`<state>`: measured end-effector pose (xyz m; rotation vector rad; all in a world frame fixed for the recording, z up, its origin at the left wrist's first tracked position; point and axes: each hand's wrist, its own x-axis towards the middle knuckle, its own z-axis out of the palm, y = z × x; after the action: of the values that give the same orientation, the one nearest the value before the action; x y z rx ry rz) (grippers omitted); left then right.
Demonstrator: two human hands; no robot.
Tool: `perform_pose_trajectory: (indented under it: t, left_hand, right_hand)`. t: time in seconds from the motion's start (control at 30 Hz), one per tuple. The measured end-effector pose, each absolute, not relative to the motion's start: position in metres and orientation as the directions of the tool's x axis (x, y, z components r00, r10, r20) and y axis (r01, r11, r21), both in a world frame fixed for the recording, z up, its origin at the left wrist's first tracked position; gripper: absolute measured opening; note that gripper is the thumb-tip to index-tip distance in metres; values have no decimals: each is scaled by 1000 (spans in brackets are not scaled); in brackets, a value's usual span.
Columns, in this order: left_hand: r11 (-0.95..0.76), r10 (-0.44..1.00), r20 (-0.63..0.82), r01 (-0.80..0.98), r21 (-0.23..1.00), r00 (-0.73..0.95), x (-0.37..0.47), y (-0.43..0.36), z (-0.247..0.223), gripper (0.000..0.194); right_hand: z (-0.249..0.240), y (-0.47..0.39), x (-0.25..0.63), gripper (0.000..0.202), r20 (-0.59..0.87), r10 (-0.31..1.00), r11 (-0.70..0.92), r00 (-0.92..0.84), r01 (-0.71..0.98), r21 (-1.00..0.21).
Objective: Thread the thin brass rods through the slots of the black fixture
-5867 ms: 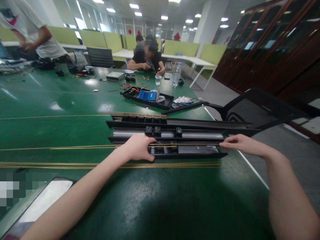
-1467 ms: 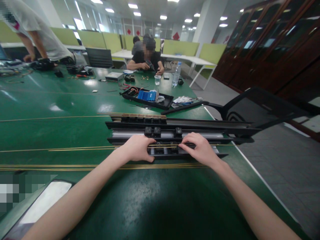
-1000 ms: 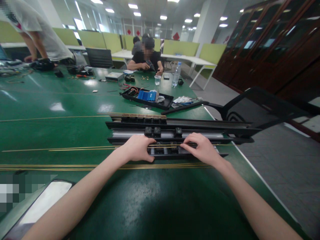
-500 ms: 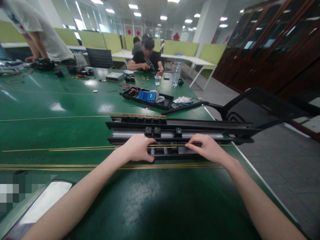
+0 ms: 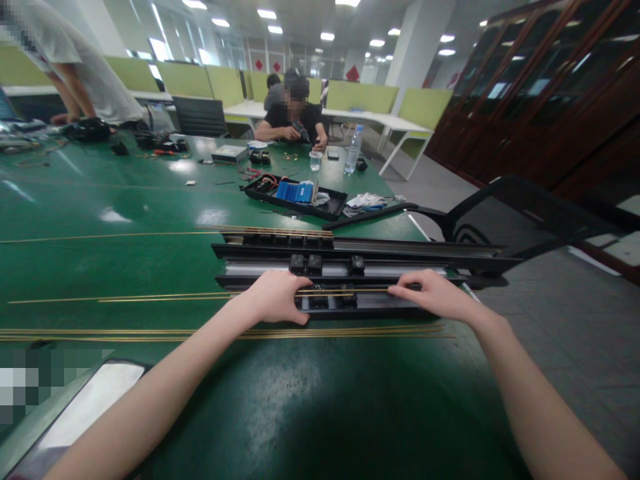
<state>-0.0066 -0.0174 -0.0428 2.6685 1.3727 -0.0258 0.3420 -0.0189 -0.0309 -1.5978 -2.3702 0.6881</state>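
My left hand [image 5: 277, 297] rests over the nearest black rail [image 5: 380, 311], thumb and fingers spread around a black block [image 5: 318, 297] inside it. Thin brass rods [image 5: 165, 297] run under that hand and on over the blocks. Further right, my right hand [image 5: 425, 293] pinches one thin brass rod between thumb and forefinger above the same rail. Another black block [image 5: 349, 295] sits between the hands. Behind lies a second rail [image 5: 265, 268] with several black blocks.
More brass rods [image 5: 125, 335] lie on the green table [image 5: 280, 400] in front. Beyond the rails are a black tray [image 5: 325, 210], gloves [image 5: 367, 203] and a bottle [image 5: 353, 150]. A black chair [image 5: 520, 213] stands right. Two people are across the table.
My right hand has slid to the right along the rail, still pinching the rod. My left hand has stayed in place.
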Motion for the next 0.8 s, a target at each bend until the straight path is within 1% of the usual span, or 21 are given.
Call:
perform_pose_trajectory:
  t: [0.2,0.33,0.57,0.8]
  left_hand:
    - [-574,810,-68,811,110,582,-7,-17,-44,70]
    - [-575,809,-69,810,112,584,-7,-17,-43,71]
    - [-565,814,-81,816,123,576,-7,-18,-42,70]
    - [-570,813,-72,815,104,577,-7,-17,-43,70]
  right_hand:
    - [-27,-17,360,53,-166,920,236,-354,842,-485]
    - [-23,-18,369,55,-215,922,193,-321,864,-465]
    - [-20,-18,386,54,-269,925,126,-269,883,-452]
    - [-23,-15,408,51,-295,921,104,-255,890,-443]
